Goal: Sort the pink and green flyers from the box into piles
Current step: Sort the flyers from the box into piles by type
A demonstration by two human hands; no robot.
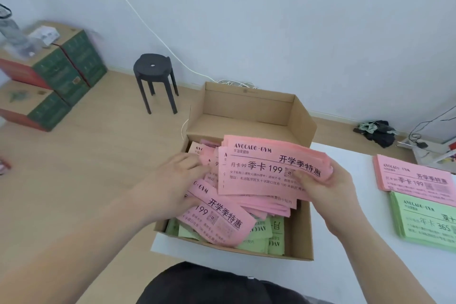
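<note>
Over the open brown cardboard box (249,106) at the white table's (345,242) left edge, your right hand (323,187) grips a thick bundle of pink paper flyers (266,168), thumb on top and fingers curled under its right end. Your left hand (172,180) reaches to the bundle's left edge, fingertips hidden among the loose pink flyers (217,219), so whether it pinches any cannot be told. Green paper flyers (256,242) lie at the box's near end, and to the right on the table a stacked pink pile (414,175) overlaps a stacked green pile (429,224).
</note>
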